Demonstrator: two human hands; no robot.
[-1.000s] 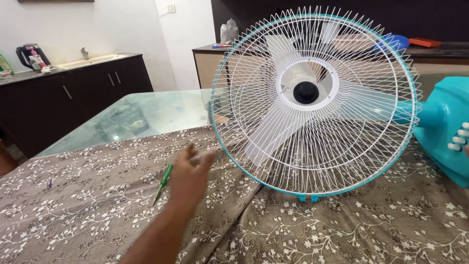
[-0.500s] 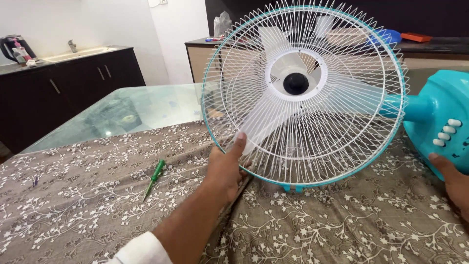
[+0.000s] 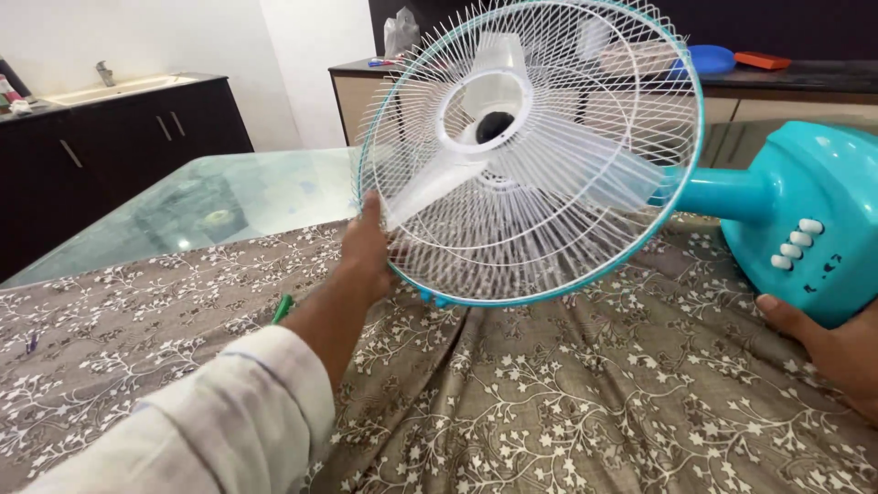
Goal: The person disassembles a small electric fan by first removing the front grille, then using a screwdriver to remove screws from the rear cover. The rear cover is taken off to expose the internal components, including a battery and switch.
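Fingers (image 3: pixel 366 240) grip fan guard (image 3: pixel 585 55) rim, tilted above cloth (image 3: pixel 567 402).

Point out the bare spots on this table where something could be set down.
Free: the bare glass tabletop beyond the brown floral cloth, and the cloth's near stretch between both hands. Crowded: where the left hand grips the white wire fan grille, by the green screwdriver, and the right hand at the turquoise base.
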